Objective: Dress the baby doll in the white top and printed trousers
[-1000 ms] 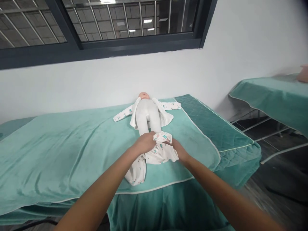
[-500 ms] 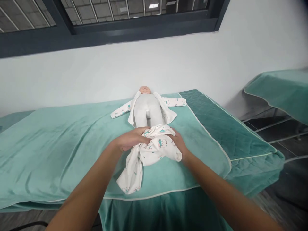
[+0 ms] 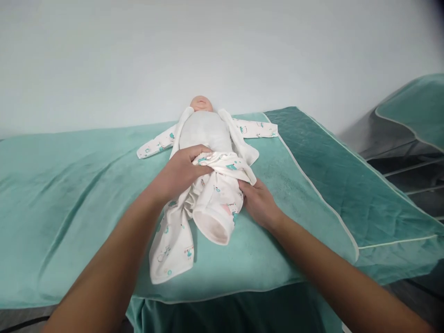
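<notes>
A baby doll (image 3: pixel 204 132) with a pale grey-white body lies on its back, its head towards the wall. It wears a white printed shirt (image 3: pixel 257 129) spread open at the front, with the sleeves stretched out sideways. White baby pants (image 3: pixel 218 192) with a green and pink print are bunched over its legs up to the hips. My left hand (image 3: pixel 183 171) pinches the waistband on the left. Lower on the right side, my right hand (image 3: pixel 260 203) grips the pants' edge. One pant leg hangs loose to the left; the doll's legs are hidden.
A green padded mat (image 3: pixel 86 203) with pale piping covers the bed, over a darker quilted cover (image 3: pixel 333 185). A white wall (image 3: pixel 138 60) rises behind. At the far right is another green-covered surface (image 3: pixel 416 108) above metal bars (image 3: pixel 416 166).
Both hands have moved the pants up over the doll's legs to its hips, and the legs are now covered. The view has tilted down, so the window is out of sight.
</notes>
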`<state>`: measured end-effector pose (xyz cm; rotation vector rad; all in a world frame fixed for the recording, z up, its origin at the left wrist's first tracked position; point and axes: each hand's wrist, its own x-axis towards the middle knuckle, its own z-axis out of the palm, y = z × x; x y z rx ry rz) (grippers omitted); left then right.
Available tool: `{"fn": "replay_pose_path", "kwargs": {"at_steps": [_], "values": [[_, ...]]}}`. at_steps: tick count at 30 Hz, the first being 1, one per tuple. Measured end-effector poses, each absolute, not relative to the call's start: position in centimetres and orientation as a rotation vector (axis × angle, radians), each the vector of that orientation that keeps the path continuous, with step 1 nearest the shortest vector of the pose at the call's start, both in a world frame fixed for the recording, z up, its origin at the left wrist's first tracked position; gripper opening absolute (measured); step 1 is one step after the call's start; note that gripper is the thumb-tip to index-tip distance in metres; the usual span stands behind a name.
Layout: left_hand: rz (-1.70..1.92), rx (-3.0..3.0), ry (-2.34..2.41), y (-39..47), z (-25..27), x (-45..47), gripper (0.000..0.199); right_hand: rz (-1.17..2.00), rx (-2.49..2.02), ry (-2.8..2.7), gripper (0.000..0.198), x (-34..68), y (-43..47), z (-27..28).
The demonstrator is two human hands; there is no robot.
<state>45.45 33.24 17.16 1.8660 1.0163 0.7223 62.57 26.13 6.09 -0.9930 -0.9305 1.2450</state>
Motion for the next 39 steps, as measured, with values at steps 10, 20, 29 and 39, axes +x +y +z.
{"fn": "replay_pose_path", "kwargs": {"at_steps": [10, 20, 29, 39], "values": [[0.854, 1.838, 1.053, 36.2, 16.9, 46.4, 0.012, 0.712, -1.186, -1.286, 0.022, 64.9, 31.4, 7.0], [0.942, 1.553, 0.913, 39.0, 13.8, 45.1, 0.023, 0.671, -1.202, -1.417, 0.024, 66.0, 35.1, 6.5], [0.854, 1.106, 0.606, 38.9, 13.1, 42.6, 0.032, 0.606, -1.164, -1.713, 0.027, 63.9, 33.6, 12.3], [0.983, 0.985, 0.506, 39.0, 12.2, 42.8, 0.030, 1.393, -1.155, -1.739, 0.028, 60.5, 37.0, 15.1]]}}
